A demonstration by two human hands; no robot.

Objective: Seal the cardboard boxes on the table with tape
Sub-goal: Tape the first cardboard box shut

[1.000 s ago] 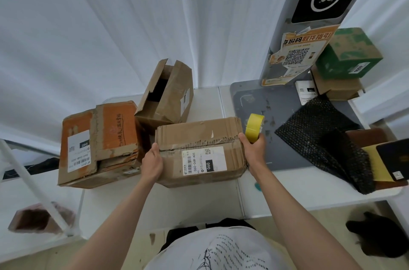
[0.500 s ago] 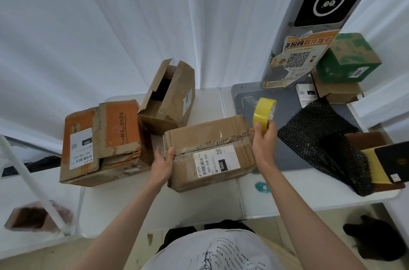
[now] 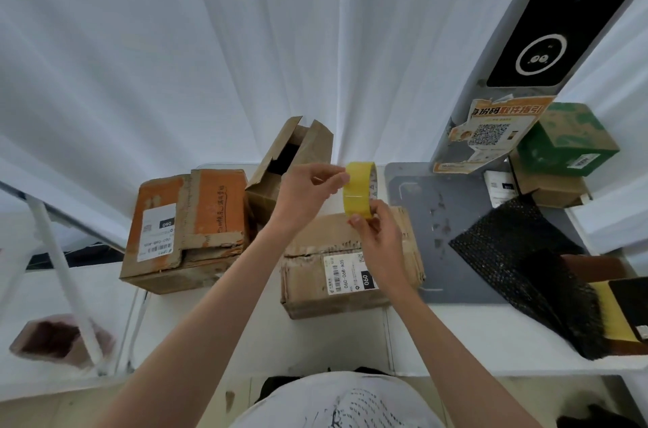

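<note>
Both hands have left the brown cardboard box (image 3: 350, 262) on the white counter (image 3: 456, 329); right hand (image 3: 377, 234) grips the yellow tape roll (image 3: 359, 191) above it, left hand (image 3: 308, 187) pinches its edge.

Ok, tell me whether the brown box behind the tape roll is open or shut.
Open. The brown box has its flaps standing apart, showing a dark interior.
</note>
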